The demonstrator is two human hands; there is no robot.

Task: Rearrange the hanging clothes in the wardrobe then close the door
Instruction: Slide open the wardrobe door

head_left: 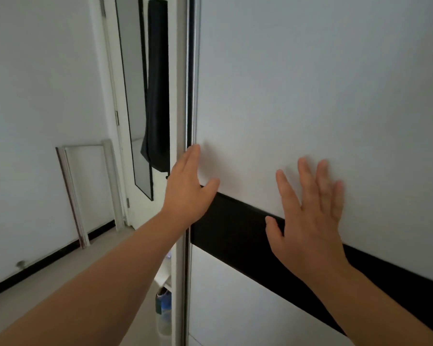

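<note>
- Hands first: the left hand [188,186] is flat and open, fingers straight and together, lying along the left edge of the wardrobe door [310,96] with the thumb spread over the panel; it holds nothing.
- The right hand [310,211] is open wide, fingers spread, palm toward the white panel just above the black band [235,226]; it looks to be pressing or about to press, though I cannot tell for sure that the palm touches.
- Door: a white sliding panel with a metal edge strip [194,96] fills the right of the view; it stands against the wardrobe's upright frame post [181,96] with only a thin dark gap between them.
- Step in hand, as I judge it: the closing of the door, near its end; no hanging clothes inside the wardrobe are visible from here.
- Next move calls for a last even push toward the left with flat palms until the edge meets the frame, keeping the left fingertips out of the gap.
- Further out: a dark garment [156,96] hangs beside a tall mirror [133,96]; a folded frame [85,191] leans on the wall; a blue-capped bottle [164,313] stands on the floor.
- Writing: no brand, label or lettering can be read anywhere.
</note>
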